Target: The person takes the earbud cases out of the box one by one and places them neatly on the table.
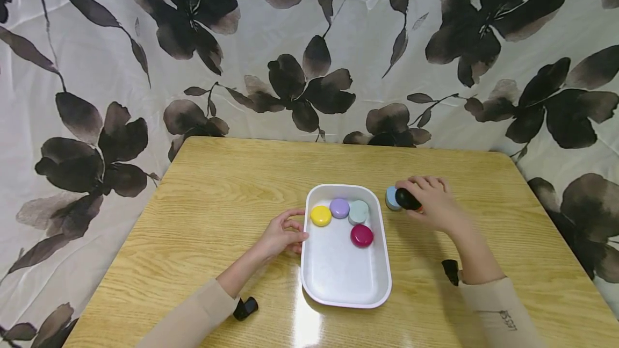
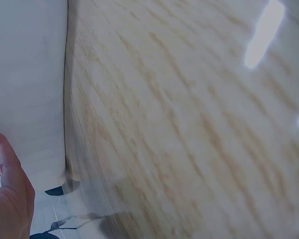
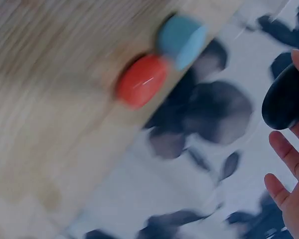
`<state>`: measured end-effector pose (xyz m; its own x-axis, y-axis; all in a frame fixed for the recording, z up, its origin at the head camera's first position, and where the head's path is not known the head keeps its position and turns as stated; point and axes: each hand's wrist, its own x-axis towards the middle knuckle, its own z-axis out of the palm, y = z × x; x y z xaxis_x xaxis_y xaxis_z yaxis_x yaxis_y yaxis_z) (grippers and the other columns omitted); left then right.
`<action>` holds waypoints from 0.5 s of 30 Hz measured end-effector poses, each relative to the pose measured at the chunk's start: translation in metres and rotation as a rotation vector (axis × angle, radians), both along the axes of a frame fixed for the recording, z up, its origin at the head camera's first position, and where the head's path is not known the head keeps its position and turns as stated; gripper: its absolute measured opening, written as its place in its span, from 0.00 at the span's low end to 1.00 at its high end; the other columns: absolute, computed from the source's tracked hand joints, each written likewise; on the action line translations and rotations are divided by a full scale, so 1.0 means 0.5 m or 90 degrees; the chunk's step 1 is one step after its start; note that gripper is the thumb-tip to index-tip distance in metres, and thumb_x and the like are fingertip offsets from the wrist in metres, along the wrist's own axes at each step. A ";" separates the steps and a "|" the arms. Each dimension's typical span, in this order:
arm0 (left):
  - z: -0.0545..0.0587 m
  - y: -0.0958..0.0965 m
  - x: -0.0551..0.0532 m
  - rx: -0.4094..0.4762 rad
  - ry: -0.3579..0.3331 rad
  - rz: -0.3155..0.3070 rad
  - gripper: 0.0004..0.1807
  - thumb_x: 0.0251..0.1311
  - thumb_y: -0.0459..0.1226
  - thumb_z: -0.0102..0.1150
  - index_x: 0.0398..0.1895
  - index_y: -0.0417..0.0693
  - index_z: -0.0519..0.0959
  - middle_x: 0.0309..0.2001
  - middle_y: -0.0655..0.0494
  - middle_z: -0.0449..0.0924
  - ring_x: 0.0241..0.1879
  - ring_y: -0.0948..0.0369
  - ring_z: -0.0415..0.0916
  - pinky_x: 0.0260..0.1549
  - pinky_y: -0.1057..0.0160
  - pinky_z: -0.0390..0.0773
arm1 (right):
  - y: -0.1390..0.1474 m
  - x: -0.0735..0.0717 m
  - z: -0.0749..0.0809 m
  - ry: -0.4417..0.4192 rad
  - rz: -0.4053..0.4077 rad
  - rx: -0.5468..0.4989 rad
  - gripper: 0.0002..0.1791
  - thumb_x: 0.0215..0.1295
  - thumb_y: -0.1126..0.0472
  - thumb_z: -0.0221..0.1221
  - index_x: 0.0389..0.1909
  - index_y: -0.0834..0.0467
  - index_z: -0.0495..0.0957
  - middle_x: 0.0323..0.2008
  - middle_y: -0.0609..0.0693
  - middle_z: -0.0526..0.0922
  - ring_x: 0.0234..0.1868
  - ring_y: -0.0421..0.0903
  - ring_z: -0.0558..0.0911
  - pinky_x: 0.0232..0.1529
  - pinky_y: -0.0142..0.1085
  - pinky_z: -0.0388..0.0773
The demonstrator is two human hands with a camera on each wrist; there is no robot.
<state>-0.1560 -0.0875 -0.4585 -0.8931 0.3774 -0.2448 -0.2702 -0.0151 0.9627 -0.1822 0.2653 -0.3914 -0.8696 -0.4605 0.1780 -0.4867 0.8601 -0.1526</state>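
Observation:
A white rectangular tray (image 1: 345,283) holds several glossy rounded discs: a yellow disc (image 1: 321,216), a purple disc (image 1: 339,208), a pale green disc (image 1: 359,211) and a dark pink disc (image 1: 361,236). My left hand (image 1: 282,234) grips the tray's left rim, thumb and fingers against its side. To the right of the tray, my right hand (image 1: 437,205) holds a black disc (image 3: 285,99) between thumb and fingers. Close by on the table lie a light blue disc (image 3: 182,41) and an orange-red disc (image 3: 142,80), the latter mostly hidden under the hand in the head view.
The wooden table (image 1: 232,176) ends at the back against a white cloth (image 1: 271,31) with dark flower prints. Black strap pieces (image 1: 245,309) hang at both sleeve cuffs. Light glares off the table below the tray.

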 end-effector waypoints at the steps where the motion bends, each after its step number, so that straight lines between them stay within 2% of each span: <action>1: 0.000 0.000 0.000 0.000 -0.001 0.001 0.33 0.51 0.24 0.60 0.63 0.39 0.61 0.31 0.53 0.72 0.23 0.61 0.76 0.25 0.62 0.83 | 0.015 -0.005 -0.003 -0.010 -0.014 0.001 0.30 0.47 0.62 0.68 0.53 0.52 0.67 0.49 0.59 0.70 0.52 0.63 0.63 0.51 0.64 0.54; 6: 0.002 0.001 -0.001 -0.002 -0.005 0.005 0.33 0.51 0.24 0.60 0.62 0.39 0.61 0.31 0.53 0.72 0.23 0.61 0.76 0.24 0.62 0.83 | 0.086 -0.029 -0.030 -0.071 -0.070 0.005 0.31 0.50 0.61 0.67 0.54 0.52 0.65 0.53 0.62 0.66 0.53 0.66 0.60 0.49 0.65 0.52; 15: 0.003 0.002 -0.003 0.001 -0.012 0.004 0.33 0.51 0.24 0.60 0.62 0.39 0.61 0.31 0.52 0.72 0.23 0.61 0.76 0.24 0.61 0.83 | 0.166 -0.053 -0.077 -0.147 -0.118 0.049 0.32 0.52 0.62 0.66 0.56 0.54 0.62 0.52 0.64 0.65 0.52 0.68 0.59 0.48 0.66 0.53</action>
